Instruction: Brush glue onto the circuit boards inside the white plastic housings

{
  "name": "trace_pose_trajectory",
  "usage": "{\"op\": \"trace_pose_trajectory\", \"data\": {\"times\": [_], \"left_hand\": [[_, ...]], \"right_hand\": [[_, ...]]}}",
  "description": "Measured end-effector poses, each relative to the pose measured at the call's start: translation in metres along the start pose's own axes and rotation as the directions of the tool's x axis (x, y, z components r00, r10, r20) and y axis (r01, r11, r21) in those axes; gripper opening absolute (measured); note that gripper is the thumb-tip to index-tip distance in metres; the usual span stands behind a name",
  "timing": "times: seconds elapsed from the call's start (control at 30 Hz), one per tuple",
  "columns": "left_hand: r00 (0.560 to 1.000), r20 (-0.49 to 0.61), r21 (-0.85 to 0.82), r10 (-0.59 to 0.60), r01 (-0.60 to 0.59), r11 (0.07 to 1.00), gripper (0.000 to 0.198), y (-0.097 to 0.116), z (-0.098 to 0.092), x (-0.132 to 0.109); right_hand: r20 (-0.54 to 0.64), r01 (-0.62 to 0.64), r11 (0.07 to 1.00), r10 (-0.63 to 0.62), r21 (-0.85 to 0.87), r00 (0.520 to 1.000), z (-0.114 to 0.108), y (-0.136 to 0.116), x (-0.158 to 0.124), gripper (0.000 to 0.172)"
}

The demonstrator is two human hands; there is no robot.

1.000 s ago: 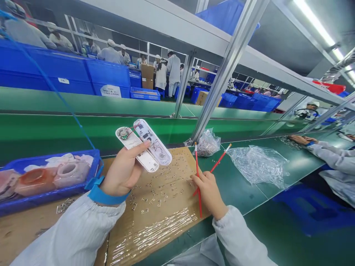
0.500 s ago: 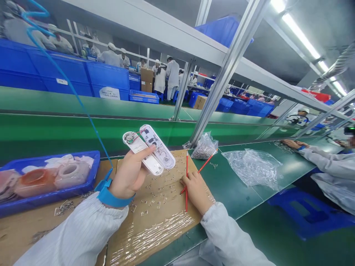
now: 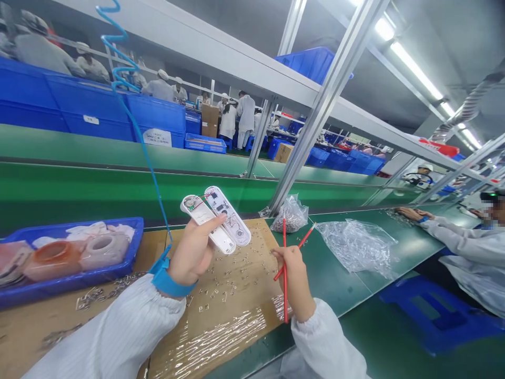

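My left hand (image 3: 193,250) is closed around an opened white device (image 3: 216,217), two long shell halves side by side with a circuit board and red wires showing. A blue wrist strap (image 3: 168,280) with a coiled blue cord (image 3: 134,121) is on that wrist. My right hand (image 3: 294,276) is closed on two thin red sticks (image 3: 284,263), held just above the cardboard sheet (image 3: 221,310). Several small metal clips (image 3: 221,289) lie scattered on the cardboard under both hands.
A blue tray (image 3: 74,279) with tape rolls stands at the left. A small bag of metal parts (image 3: 292,213) and a crumpled clear bag (image 3: 357,245) lie on the green bench. An aluminium post (image 3: 311,126) rises behind. Another person's hands (image 3: 410,213) work at the right.
My right hand has lifted off the cardboard with the red sticks, now more upright. My left hand has kept the device raised. The camera has tilted up slightly.
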State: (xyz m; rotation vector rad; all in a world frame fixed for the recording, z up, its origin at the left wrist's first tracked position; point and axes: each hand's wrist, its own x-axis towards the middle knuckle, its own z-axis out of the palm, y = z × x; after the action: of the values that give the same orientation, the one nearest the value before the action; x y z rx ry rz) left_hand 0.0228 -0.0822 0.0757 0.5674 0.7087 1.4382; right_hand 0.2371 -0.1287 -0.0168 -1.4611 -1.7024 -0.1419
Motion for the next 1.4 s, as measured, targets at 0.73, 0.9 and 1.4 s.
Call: {"op": "trace_pose_trajectory", "data": {"times": [0.73, 0.9, 1.4], "left_hand": [[0.945, -0.114, 0.011, 0.308, -0.309, 0.951, 0.038, -0.038, -0.001, -0.007], [0.91, -0.174, 0.122, 0.377, -0.36, 0.925, 0.035, -0.044, -0.004, -0.006], [0.922, -0.197, 0.23, 0.334, -0.288, 0.93, 0.029, -0.05, -0.008, -0.016]], "right_hand": [[0.02, -0.007, 0.974, 0.003, 0.228, 1.0, 0.011, -0.093, 0.026, 0.011], [-0.005, -0.02, 0.974, 0.022, 0.227, 1.0, 0.013, -0.097, 0.03, 0.012], [-0.127, 0.08, 0.983, -0.06, 0.163, 0.99, 0.024, -0.098, 0.03, 0.012]]}}
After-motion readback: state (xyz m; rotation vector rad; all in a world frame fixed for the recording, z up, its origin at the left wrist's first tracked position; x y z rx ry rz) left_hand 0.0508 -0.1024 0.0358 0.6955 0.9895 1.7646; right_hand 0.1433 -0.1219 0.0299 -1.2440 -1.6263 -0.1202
